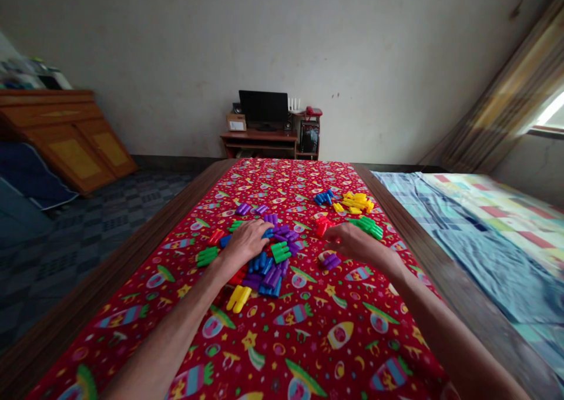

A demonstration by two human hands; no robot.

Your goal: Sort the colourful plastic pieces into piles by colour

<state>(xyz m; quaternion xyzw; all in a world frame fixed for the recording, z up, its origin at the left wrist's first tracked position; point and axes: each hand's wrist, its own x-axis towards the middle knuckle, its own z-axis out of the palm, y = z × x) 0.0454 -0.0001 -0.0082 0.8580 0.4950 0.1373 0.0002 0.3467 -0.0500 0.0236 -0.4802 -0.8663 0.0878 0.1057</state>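
A mixed pile of coloured plastic pieces with rounded prongs, among them a green piece (pixel 281 251), purple pieces (pixel 273 275) and a yellow piece (pixel 238 298), lies mid-table. Over its left part is my left hand (pixel 250 239), thumb and forefinger closed about a blue piece (pixel 268 233). My right hand (pixel 348 237) is beside a small group of red pieces (pixel 323 225), with curled fingers at its edge; whether they pinch one is hidden. Purple pieces (pixel 331 262) lie just below that hand. Green pieces (pixel 368 227) are grouped beyond its wrist.
Farther back on the red patterned cloth (pixel 291 341) are yellow pieces (pixel 356 202) and blue pieces (pixel 324 197). A desk with a monitor (pixel 263 107) stands by the wall. A bed (pixel 476 235) is to the right, a wooden cabinet (pixel 70 135) to the left.
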